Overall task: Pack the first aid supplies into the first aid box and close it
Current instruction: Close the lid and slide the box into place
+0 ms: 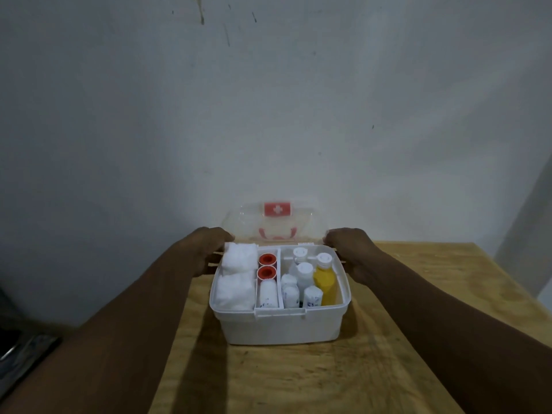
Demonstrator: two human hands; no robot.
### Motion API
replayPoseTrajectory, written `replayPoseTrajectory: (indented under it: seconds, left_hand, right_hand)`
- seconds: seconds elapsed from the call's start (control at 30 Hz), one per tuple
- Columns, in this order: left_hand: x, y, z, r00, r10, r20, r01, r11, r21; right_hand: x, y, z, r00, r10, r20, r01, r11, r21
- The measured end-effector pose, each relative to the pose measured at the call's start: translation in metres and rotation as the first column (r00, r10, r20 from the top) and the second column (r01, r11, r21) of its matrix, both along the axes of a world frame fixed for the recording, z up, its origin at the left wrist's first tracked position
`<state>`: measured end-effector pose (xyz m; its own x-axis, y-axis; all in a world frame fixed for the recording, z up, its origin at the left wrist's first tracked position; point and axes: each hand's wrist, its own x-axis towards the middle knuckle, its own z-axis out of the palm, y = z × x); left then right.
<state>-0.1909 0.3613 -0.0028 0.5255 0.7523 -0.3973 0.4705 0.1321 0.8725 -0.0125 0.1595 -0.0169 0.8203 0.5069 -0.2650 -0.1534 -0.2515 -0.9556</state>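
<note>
A white first aid box (280,327) stands open on the wooden table. Its clear lid (276,224) is raised at the back, with a red cross latch on it. Inside lie white cotton pads (236,276) on the left, two red-cored tape rolls (266,266) and a bandage roll in the middle, and a yellow bottle (325,282), white bottles and more bandage rolls on the right. My left hand (209,249) grips the lid's left lower corner. My right hand (352,252) grips its right lower corner.
The wooden table (298,377) stands against a pale wall. Its left edge runs near my left forearm, and a dark metallic object (21,357) lies beyond it at the lower left.
</note>
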Motion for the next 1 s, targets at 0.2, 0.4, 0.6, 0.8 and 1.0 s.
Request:
replayPoseTrajectory:
  seconds: [0.2,0.4,0.6,0.8,1.0]
  left_hand:
    - [-0.006,0.001,0.015,0.992,0.022,0.128,-0.020,1.000,-0.018]
    - [-0.021,-0.004,0.032,0.984,0.004,0.176,0.000,1.000,-0.025]
    - [-0.041,-0.010,0.044,0.987,-0.055,0.151,0.048,0.998,0.051]
    - [-0.058,-0.020,0.045,0.991,-0.096,0.097,0.085,0.991,0.107]
    - [-0.068,-0.031,0.037,0.987,-0.158,0.037,0.151,0.978,0.142]
  right_hand:
    - [-0.004,-0.001,0.016,1.000,-0.014,-0.007,0.014,0.998,0.067]
    - [-0.013,-0.012,0.033,0.999,-0.037,0.016,0.035,0.993,0.110]
    - [-0.022,-0.030,0.045,0.996,-0.018,0.090,0.009,0.996,0.090]
    - [-0.036,-0.047,0.042,0.984,-0.006,0.180,-0.008,0.997,0.075]
    - [-0.047,-0.057,0.020,0.896,0.071,0.438,-0.075,0.997,-0.007]
